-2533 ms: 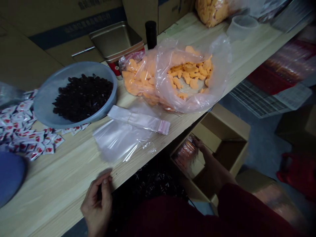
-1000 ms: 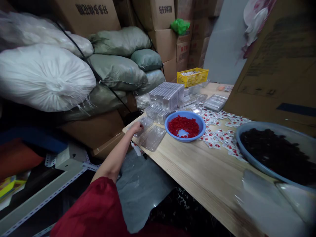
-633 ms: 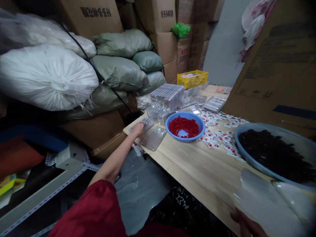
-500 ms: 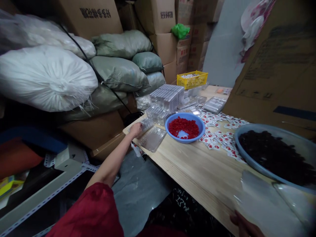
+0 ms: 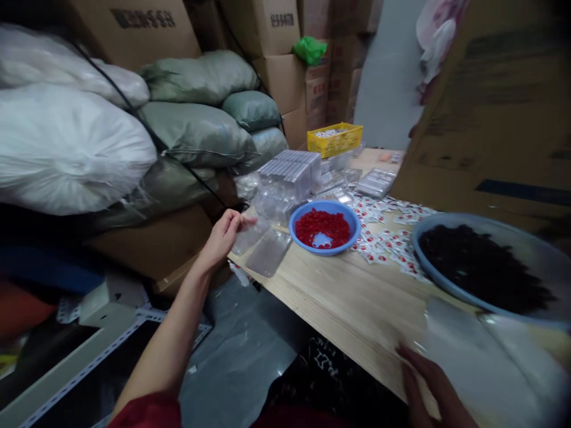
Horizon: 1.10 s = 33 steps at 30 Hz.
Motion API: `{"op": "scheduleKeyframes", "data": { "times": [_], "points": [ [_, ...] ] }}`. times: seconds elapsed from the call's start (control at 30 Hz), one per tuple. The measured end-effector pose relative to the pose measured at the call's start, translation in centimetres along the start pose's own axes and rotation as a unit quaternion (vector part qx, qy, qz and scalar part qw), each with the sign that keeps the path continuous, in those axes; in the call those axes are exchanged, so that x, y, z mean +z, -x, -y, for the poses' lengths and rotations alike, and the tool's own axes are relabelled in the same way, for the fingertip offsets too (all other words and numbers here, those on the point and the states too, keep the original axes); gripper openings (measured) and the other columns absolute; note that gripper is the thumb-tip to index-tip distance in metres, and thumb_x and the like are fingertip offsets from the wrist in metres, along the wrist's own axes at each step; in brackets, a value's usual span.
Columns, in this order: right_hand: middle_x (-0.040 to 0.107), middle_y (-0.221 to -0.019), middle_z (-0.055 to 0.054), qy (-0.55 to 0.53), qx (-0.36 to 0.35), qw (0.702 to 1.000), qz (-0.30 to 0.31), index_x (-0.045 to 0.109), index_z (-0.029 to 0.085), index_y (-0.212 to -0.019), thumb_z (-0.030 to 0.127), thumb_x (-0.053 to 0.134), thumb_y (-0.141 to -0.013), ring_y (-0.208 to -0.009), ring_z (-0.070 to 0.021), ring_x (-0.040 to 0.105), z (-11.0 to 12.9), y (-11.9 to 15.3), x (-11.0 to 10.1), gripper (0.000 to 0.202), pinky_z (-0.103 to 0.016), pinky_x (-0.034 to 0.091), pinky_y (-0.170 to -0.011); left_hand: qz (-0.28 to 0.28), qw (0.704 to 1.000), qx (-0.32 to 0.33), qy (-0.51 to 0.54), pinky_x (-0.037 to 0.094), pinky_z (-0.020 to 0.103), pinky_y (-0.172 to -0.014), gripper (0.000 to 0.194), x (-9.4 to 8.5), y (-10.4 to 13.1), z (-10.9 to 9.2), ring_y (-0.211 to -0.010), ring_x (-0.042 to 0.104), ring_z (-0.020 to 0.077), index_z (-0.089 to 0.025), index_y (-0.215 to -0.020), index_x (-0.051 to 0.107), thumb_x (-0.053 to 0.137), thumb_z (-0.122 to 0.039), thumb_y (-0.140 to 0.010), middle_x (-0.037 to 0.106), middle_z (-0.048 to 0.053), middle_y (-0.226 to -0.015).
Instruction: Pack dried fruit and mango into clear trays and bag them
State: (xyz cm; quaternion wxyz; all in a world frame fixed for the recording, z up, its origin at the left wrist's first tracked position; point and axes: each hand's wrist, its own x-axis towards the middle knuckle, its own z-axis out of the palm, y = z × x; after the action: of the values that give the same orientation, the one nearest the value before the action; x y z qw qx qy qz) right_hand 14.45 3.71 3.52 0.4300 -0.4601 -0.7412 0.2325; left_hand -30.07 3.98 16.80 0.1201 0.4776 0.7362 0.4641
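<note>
My left hand (image 5: 226,230) is over the table's left end, fingers drawn together near the clear plastic trays. Any thin clear piece in its grip is too blurred to make out. Just below it, a flat clear tray (image 5: 268,252) lies on the wood. My right hand (image 5: 426,383), smeared by motion at the lower right, has finger and thumb apart and appears to hold nothing. Beside it lies a clear plastic sheet or lid (image 5: 473,351). A blue bowl (image 5: 325,251) with red pieces stands between the hands.
Stacked clear boxes (image 5: 292,169) and a yellow basket (image 5: 336,142) stand farther back. Small printed packets (image 5: 379,244) spread beside a large basin (image 5: 422,255) of dark pieces. A big carton (image 5: 499,137) rises behind. Sacks (image 5: 196,134) are piled left.
My left hand has risen a little and drawn back from the trays. My right hand has come further into view, moving up and left. The whole view has shifted slightly.
</note>
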Motion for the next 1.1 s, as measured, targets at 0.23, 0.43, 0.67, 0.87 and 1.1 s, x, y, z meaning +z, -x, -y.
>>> {"op": "scheduleKeyframes", "data": {
  "times": [0.23, 0.43, 0.67, 0.87, 1.1],
  "points": [
    [0.037, -0.157, -0.002, 0.188, -0.242, 0.929, 0.208, 0.036, 0.037, -0.151, 0.029, 0.073, -0.082, -0.15, -0.0375, 0.014, 0.2, -1.0, 2.4, 0.079, -0.069, 0.001, -0.116, 0.535, 0.832, -0.061, 0.136, 0.054, 0.03, -0.065, 0.036, 15.5, 6.2, -3.9, -0.067, 0.069, 0.0171, -0.02, -0.083, 0.056, 0.048, -0.053, -0.093, 0.074, 0.008, -0.078],
    [0.029, -0.16, -0.005, 0.237, -0.174, 0.921, 0.256, 0.032, 0.031, -0.153, 0.019, 0.064, -0.087, -0.15, -0.033, 0.016, -4.8, 0.3, 5.3, 0.075, -0.057, 0.031, -0.113, 0.494, 0.863, 0.068, -0.08, 0.048, 0.033, -0.077, 0.012, 24.9, 6.3, -3.8, -0.083, 0.066, 0.0216, -0.018, -0.082, 0.056, 0.05, -0.025, -0.09, 0.07, 0.011, -0.085],
    [0.041, -0.155, -0.007, 0.214, -0.107, 0.948, 0.21, 0.045, 0.03, -0.146, 0.022, 0.052, -0.095, -0.146, -0.0291, 0.03, -3.5, -1.8, 3.4, 0.052, -0.051, 0.038, -0.107, 0.178, 0.966, 0.148, -0.117, 0.045, 0.028, -0.079, 0.022, 23.3, -3.9, -3.7, -0.084, 0.063, 0.0184, -0.019, -0.098, 0.061, 0.043, -0.031, -0.093, 0.07, 0.006, -0.093],
    [0.069, -0.122, -0.013, 0.238, 0.028, 0.971, 0.0, 0.067, 0.018, -0.122, 0.027, 0.045, -0.099, -0.116, -0.026, 0.061, -10.4, -15.7, -5.7, 0.032, -0.043, 0.044, -0.099, 0.399, 0.872, 0.103, -0.263, 0.047, 0.027, -0.068, 0.021, 27.2, -10.4, 1.8, -0.077, 0.065, 0.0209, -0.017, -0.091, 0.066, 0.066, -0.027, -0.072, 0.073, 0.007, -0.09],
    [0.075, -0.093, -0.006, 0.322, 0.214, 0.91, 0.148, 0.076, 0.02, -0.083, 0.007, 0.073, -0.069, -0.093, -0.0212, 0.068, -19.6, -24.9, -6.5, 0.02, -0.026, 0.049, -0.082, 0.433, 0.849, 0.117, -0.279, 0.045, 0.029, -0.068, 0.017, 27.0, -9.9, 2.7, -0.075, 0.065, 0.0223, -0.019, -0.078, 0.07, 0.058, -0.032, -0.077, 0.073, 0.007, -0.082]
  ]
}}
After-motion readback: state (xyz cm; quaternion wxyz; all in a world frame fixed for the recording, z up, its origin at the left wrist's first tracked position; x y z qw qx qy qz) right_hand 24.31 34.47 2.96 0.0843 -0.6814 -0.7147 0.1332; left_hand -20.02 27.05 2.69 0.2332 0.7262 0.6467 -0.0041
